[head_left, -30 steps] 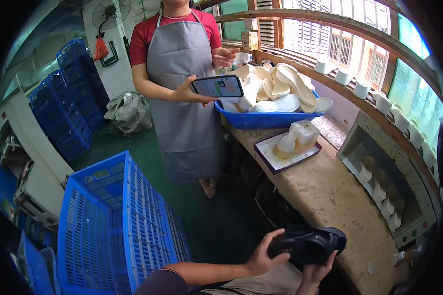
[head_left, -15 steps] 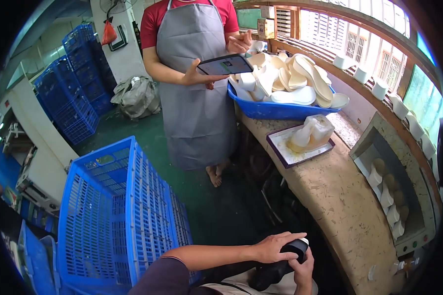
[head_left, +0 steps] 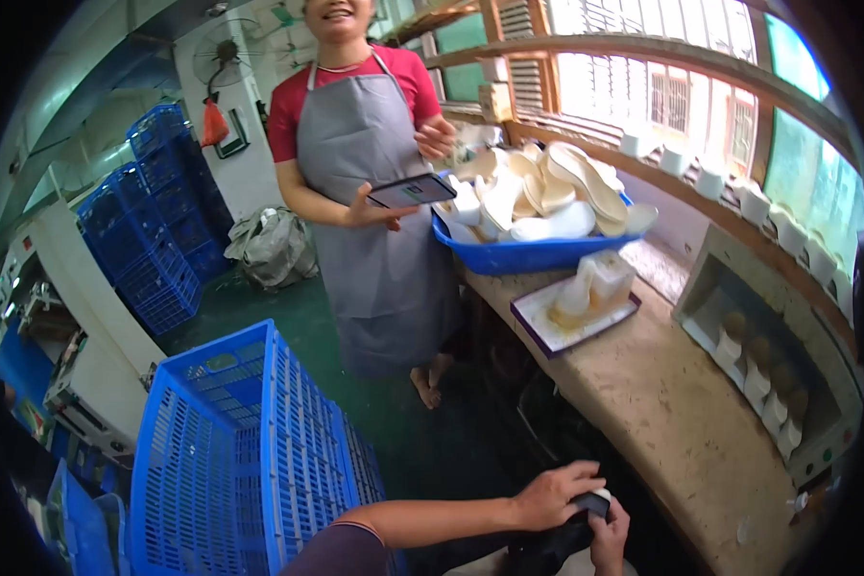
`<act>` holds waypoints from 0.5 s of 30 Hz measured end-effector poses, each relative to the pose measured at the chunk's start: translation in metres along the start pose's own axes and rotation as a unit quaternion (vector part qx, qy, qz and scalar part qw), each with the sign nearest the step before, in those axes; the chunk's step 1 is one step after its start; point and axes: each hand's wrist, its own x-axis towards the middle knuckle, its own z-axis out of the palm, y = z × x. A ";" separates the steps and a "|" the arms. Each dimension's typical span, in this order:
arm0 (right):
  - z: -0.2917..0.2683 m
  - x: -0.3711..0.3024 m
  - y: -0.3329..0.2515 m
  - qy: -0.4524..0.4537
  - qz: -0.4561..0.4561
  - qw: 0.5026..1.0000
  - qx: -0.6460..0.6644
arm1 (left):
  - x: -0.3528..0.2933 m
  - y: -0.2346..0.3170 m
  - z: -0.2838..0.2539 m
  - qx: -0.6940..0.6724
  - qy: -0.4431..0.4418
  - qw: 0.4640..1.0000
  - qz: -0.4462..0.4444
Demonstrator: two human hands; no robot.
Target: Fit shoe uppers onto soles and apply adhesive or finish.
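I see both hands grasping a dark shoe [head_left: 547, 554] at the left of the bench [head_left: 648, 418], beside its near end and off its top. The left hand [head_left: 553, 496] curls over the pale-edged end of the shoe, and the right hand [head_left: 609, 538] grips that same end from the side nearer the bench. The rest of the shoe is too dark for me to make out its outline.

On the far part of the bench I have a blue basin [head_left: 533, 255] heaped with pale insoles [head_left: 568, 171]. Nearer on the bench lies a dark-rimmed tray [head_left: 540, 308] carrying a translucent container [head_left: 612, 276]. At the bench's right side stands a grey box [head_left: 698, 278] with a row of pale pieces [head_left: 756, 386] inside.

Left of the bench, on the floor, I see a tall blue crate [head_left: 268, 432]. Beside the bench's far end, a co-worker [head_left: 365, 125] in a grey apron holds a phone [head_left: 415, 191].
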 end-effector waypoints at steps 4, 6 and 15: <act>-0.027 0.035 0.010 0.093 -0.032 0.993 -0.060 | 0.049 -0.047 0.042 0.019 0.054 0.983 0.174; -0.051 0.054 0.055 0.157 -0.094 0.980 -0.074 | 0.060 -0.070 0.073 0.048 0.057 0.985 0.156; -0.176 0.053 0.225 0.193 -0.185 0.923 -0.277 | 0.074 -0.197 0.243 0.083 -0.008 0.987 0.141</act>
